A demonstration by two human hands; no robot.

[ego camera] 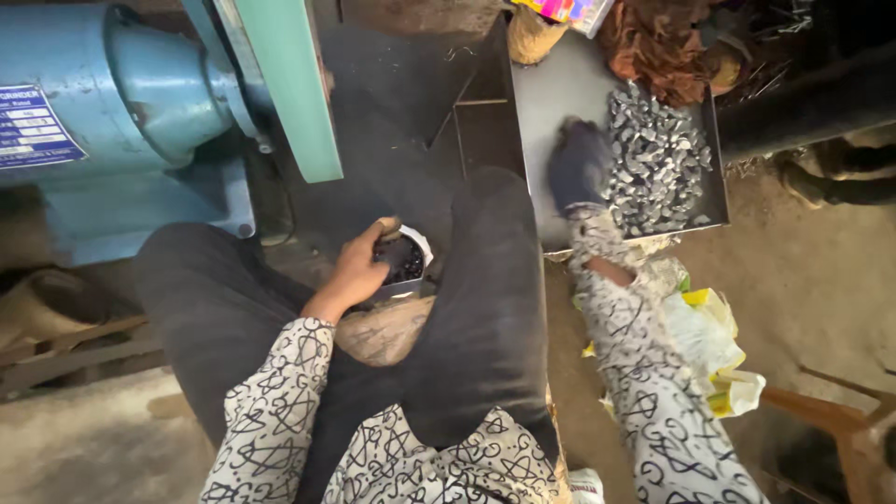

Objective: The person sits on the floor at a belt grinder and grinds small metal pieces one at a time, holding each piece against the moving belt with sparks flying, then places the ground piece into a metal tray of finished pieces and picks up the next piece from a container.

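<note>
You sit with your knees up, dark trousers filling the middle of the view, patterned sleeves on both arms. Your left hand (359, 266) is bare and curls over the rim of a small round container (403, 261) wedged between your legs, fingers clenched on its near edge; inside it looks dark, and what it holds is too dim to tell. Just below it a rounded, brownish mottled object (383, 331) rests against your thigh. Out to the right, your right hand (579, 166) wears a dark glove and lies flat in a shallow metal tray (551, 103), pressed against the left edge of a heap of small grey metal pieces (658, 163); whether it grips any of them, you cannot tell from here. Beside your right sleeve, crumpled yellow and white bags (714, 341) sit on the floor. Further off to the left stands a blue grinder motor (121, 93) with a pale green guard (285, 84).
</note>
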